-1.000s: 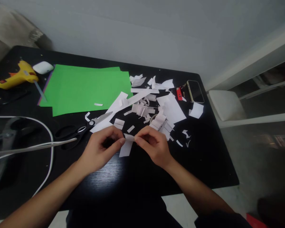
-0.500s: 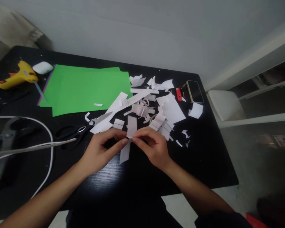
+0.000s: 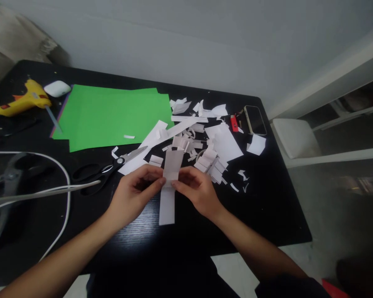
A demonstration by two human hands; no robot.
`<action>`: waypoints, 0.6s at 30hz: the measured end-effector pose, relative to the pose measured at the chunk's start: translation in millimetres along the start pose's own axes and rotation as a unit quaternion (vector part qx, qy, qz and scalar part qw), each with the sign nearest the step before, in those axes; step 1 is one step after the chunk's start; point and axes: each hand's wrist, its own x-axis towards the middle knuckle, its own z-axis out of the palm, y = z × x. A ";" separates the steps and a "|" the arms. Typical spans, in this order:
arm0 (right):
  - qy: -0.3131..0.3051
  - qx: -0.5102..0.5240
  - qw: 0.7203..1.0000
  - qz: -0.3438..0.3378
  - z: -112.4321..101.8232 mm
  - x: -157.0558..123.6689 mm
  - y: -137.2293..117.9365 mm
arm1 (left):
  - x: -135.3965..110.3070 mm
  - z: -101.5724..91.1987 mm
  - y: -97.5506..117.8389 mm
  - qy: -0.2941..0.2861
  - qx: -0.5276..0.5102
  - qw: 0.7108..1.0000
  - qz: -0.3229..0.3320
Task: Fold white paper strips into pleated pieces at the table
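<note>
A white paper strip (image 3: 167, 207) with a crease across its middle is held upright-length over the near part of the black table. My left hand (image 3: 136, 188) pinches its left edge at the crease, thumb on top. On the opposite edge, my right hand (image 3: 199, 190) grips the strip the same way. Just beyond the fingers lie small folded paper pieces (image 3: 182, 144) and a stack of paper strips (image 3: 216, 165). Black-handled scissors (image 3: 120, 161) rest open-bladed to the left of my left hand, partly over a long white paper strip (image 3: 174, 131).
Green paper sheets (image 3: 118, 118) cover the back left. A yellow glue gun (image 3: 29, 99) and a white case (image 3: 57, 88) stand beside them. White cables (image 3: 66, 198) cross the left side near dark pliers (image 3: 10, 182). A red lighter (image 3: 234, 123) and a phone (image 3: 255, 120) lie right.
The strip was folded and tilted at the fingertips; now it lies opened out flatter, showing its length. My hands have drawn slightly apart to its two edges.
</note>
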 end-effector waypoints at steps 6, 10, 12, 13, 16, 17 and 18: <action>0.008 -0.037 0.999 -0.020 -0.1 -1.5 -3.4 | -1.8 1.1 -2.1 -0.026 0.018 0.999 0.010; 0.008 -0.037 0.999 -0.036 -0.1 -0.8 -4.9 | -1.3 -0.1 0.4 -0.033 0.036 0.998 0.029; 0.000 -0.027 0.999 -0.030 -1.3 -0.2 -5.7 | -1.4 -1.5 1.4 -0.037 0.053 0.997 0.046; -0.004 -0.017 1.000 -0.022 -2.0 -0.1 -6.0 | -1.5 -2.3 1.5 -0.036 0.061 0.996 0.053; -0.014 0.013 1.000 0.004 -3.0 -0.6 -6.6 | -2.1 -4.2 0.4 -0.040 0.081 0.993 0.076; -0.016 0.012 1.000 0.006 -3.1 -0.8 -6.9 | -2.3 -4.6 -0.3 -0.043 0.088 0.991 0.085; -0.016 0.004 1.000 0.005 -3.1 -1.0 -7.2 | -2.5 -4.8 -0.9 -0.045 0.098 0.989 0.097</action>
